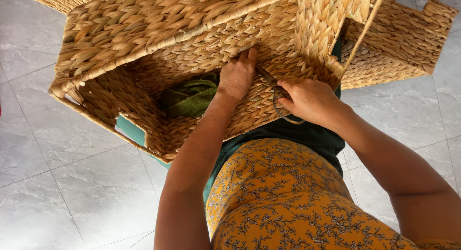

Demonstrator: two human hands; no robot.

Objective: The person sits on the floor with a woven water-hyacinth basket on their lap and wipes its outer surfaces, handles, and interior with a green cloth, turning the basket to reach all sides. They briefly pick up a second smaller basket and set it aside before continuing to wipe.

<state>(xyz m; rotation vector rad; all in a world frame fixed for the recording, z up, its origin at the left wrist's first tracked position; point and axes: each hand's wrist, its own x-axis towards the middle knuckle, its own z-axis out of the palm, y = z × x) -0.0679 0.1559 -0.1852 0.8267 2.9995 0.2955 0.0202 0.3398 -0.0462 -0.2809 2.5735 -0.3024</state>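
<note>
Underneath, pale grey marbled floor tiles [72, 192], thin grout lines.

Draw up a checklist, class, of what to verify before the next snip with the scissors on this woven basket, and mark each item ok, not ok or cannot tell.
1. Right hand grips the scissors by the loops: ok.
2. Left hand steadies the woven basket: ok.
3. Left fingertips clear of the blades: cannot tell, the tips are hidden.
4. Strand to cut is visible: cannot tell.
5. Green cloth inside the basket is away from the blades: ok.
</note>
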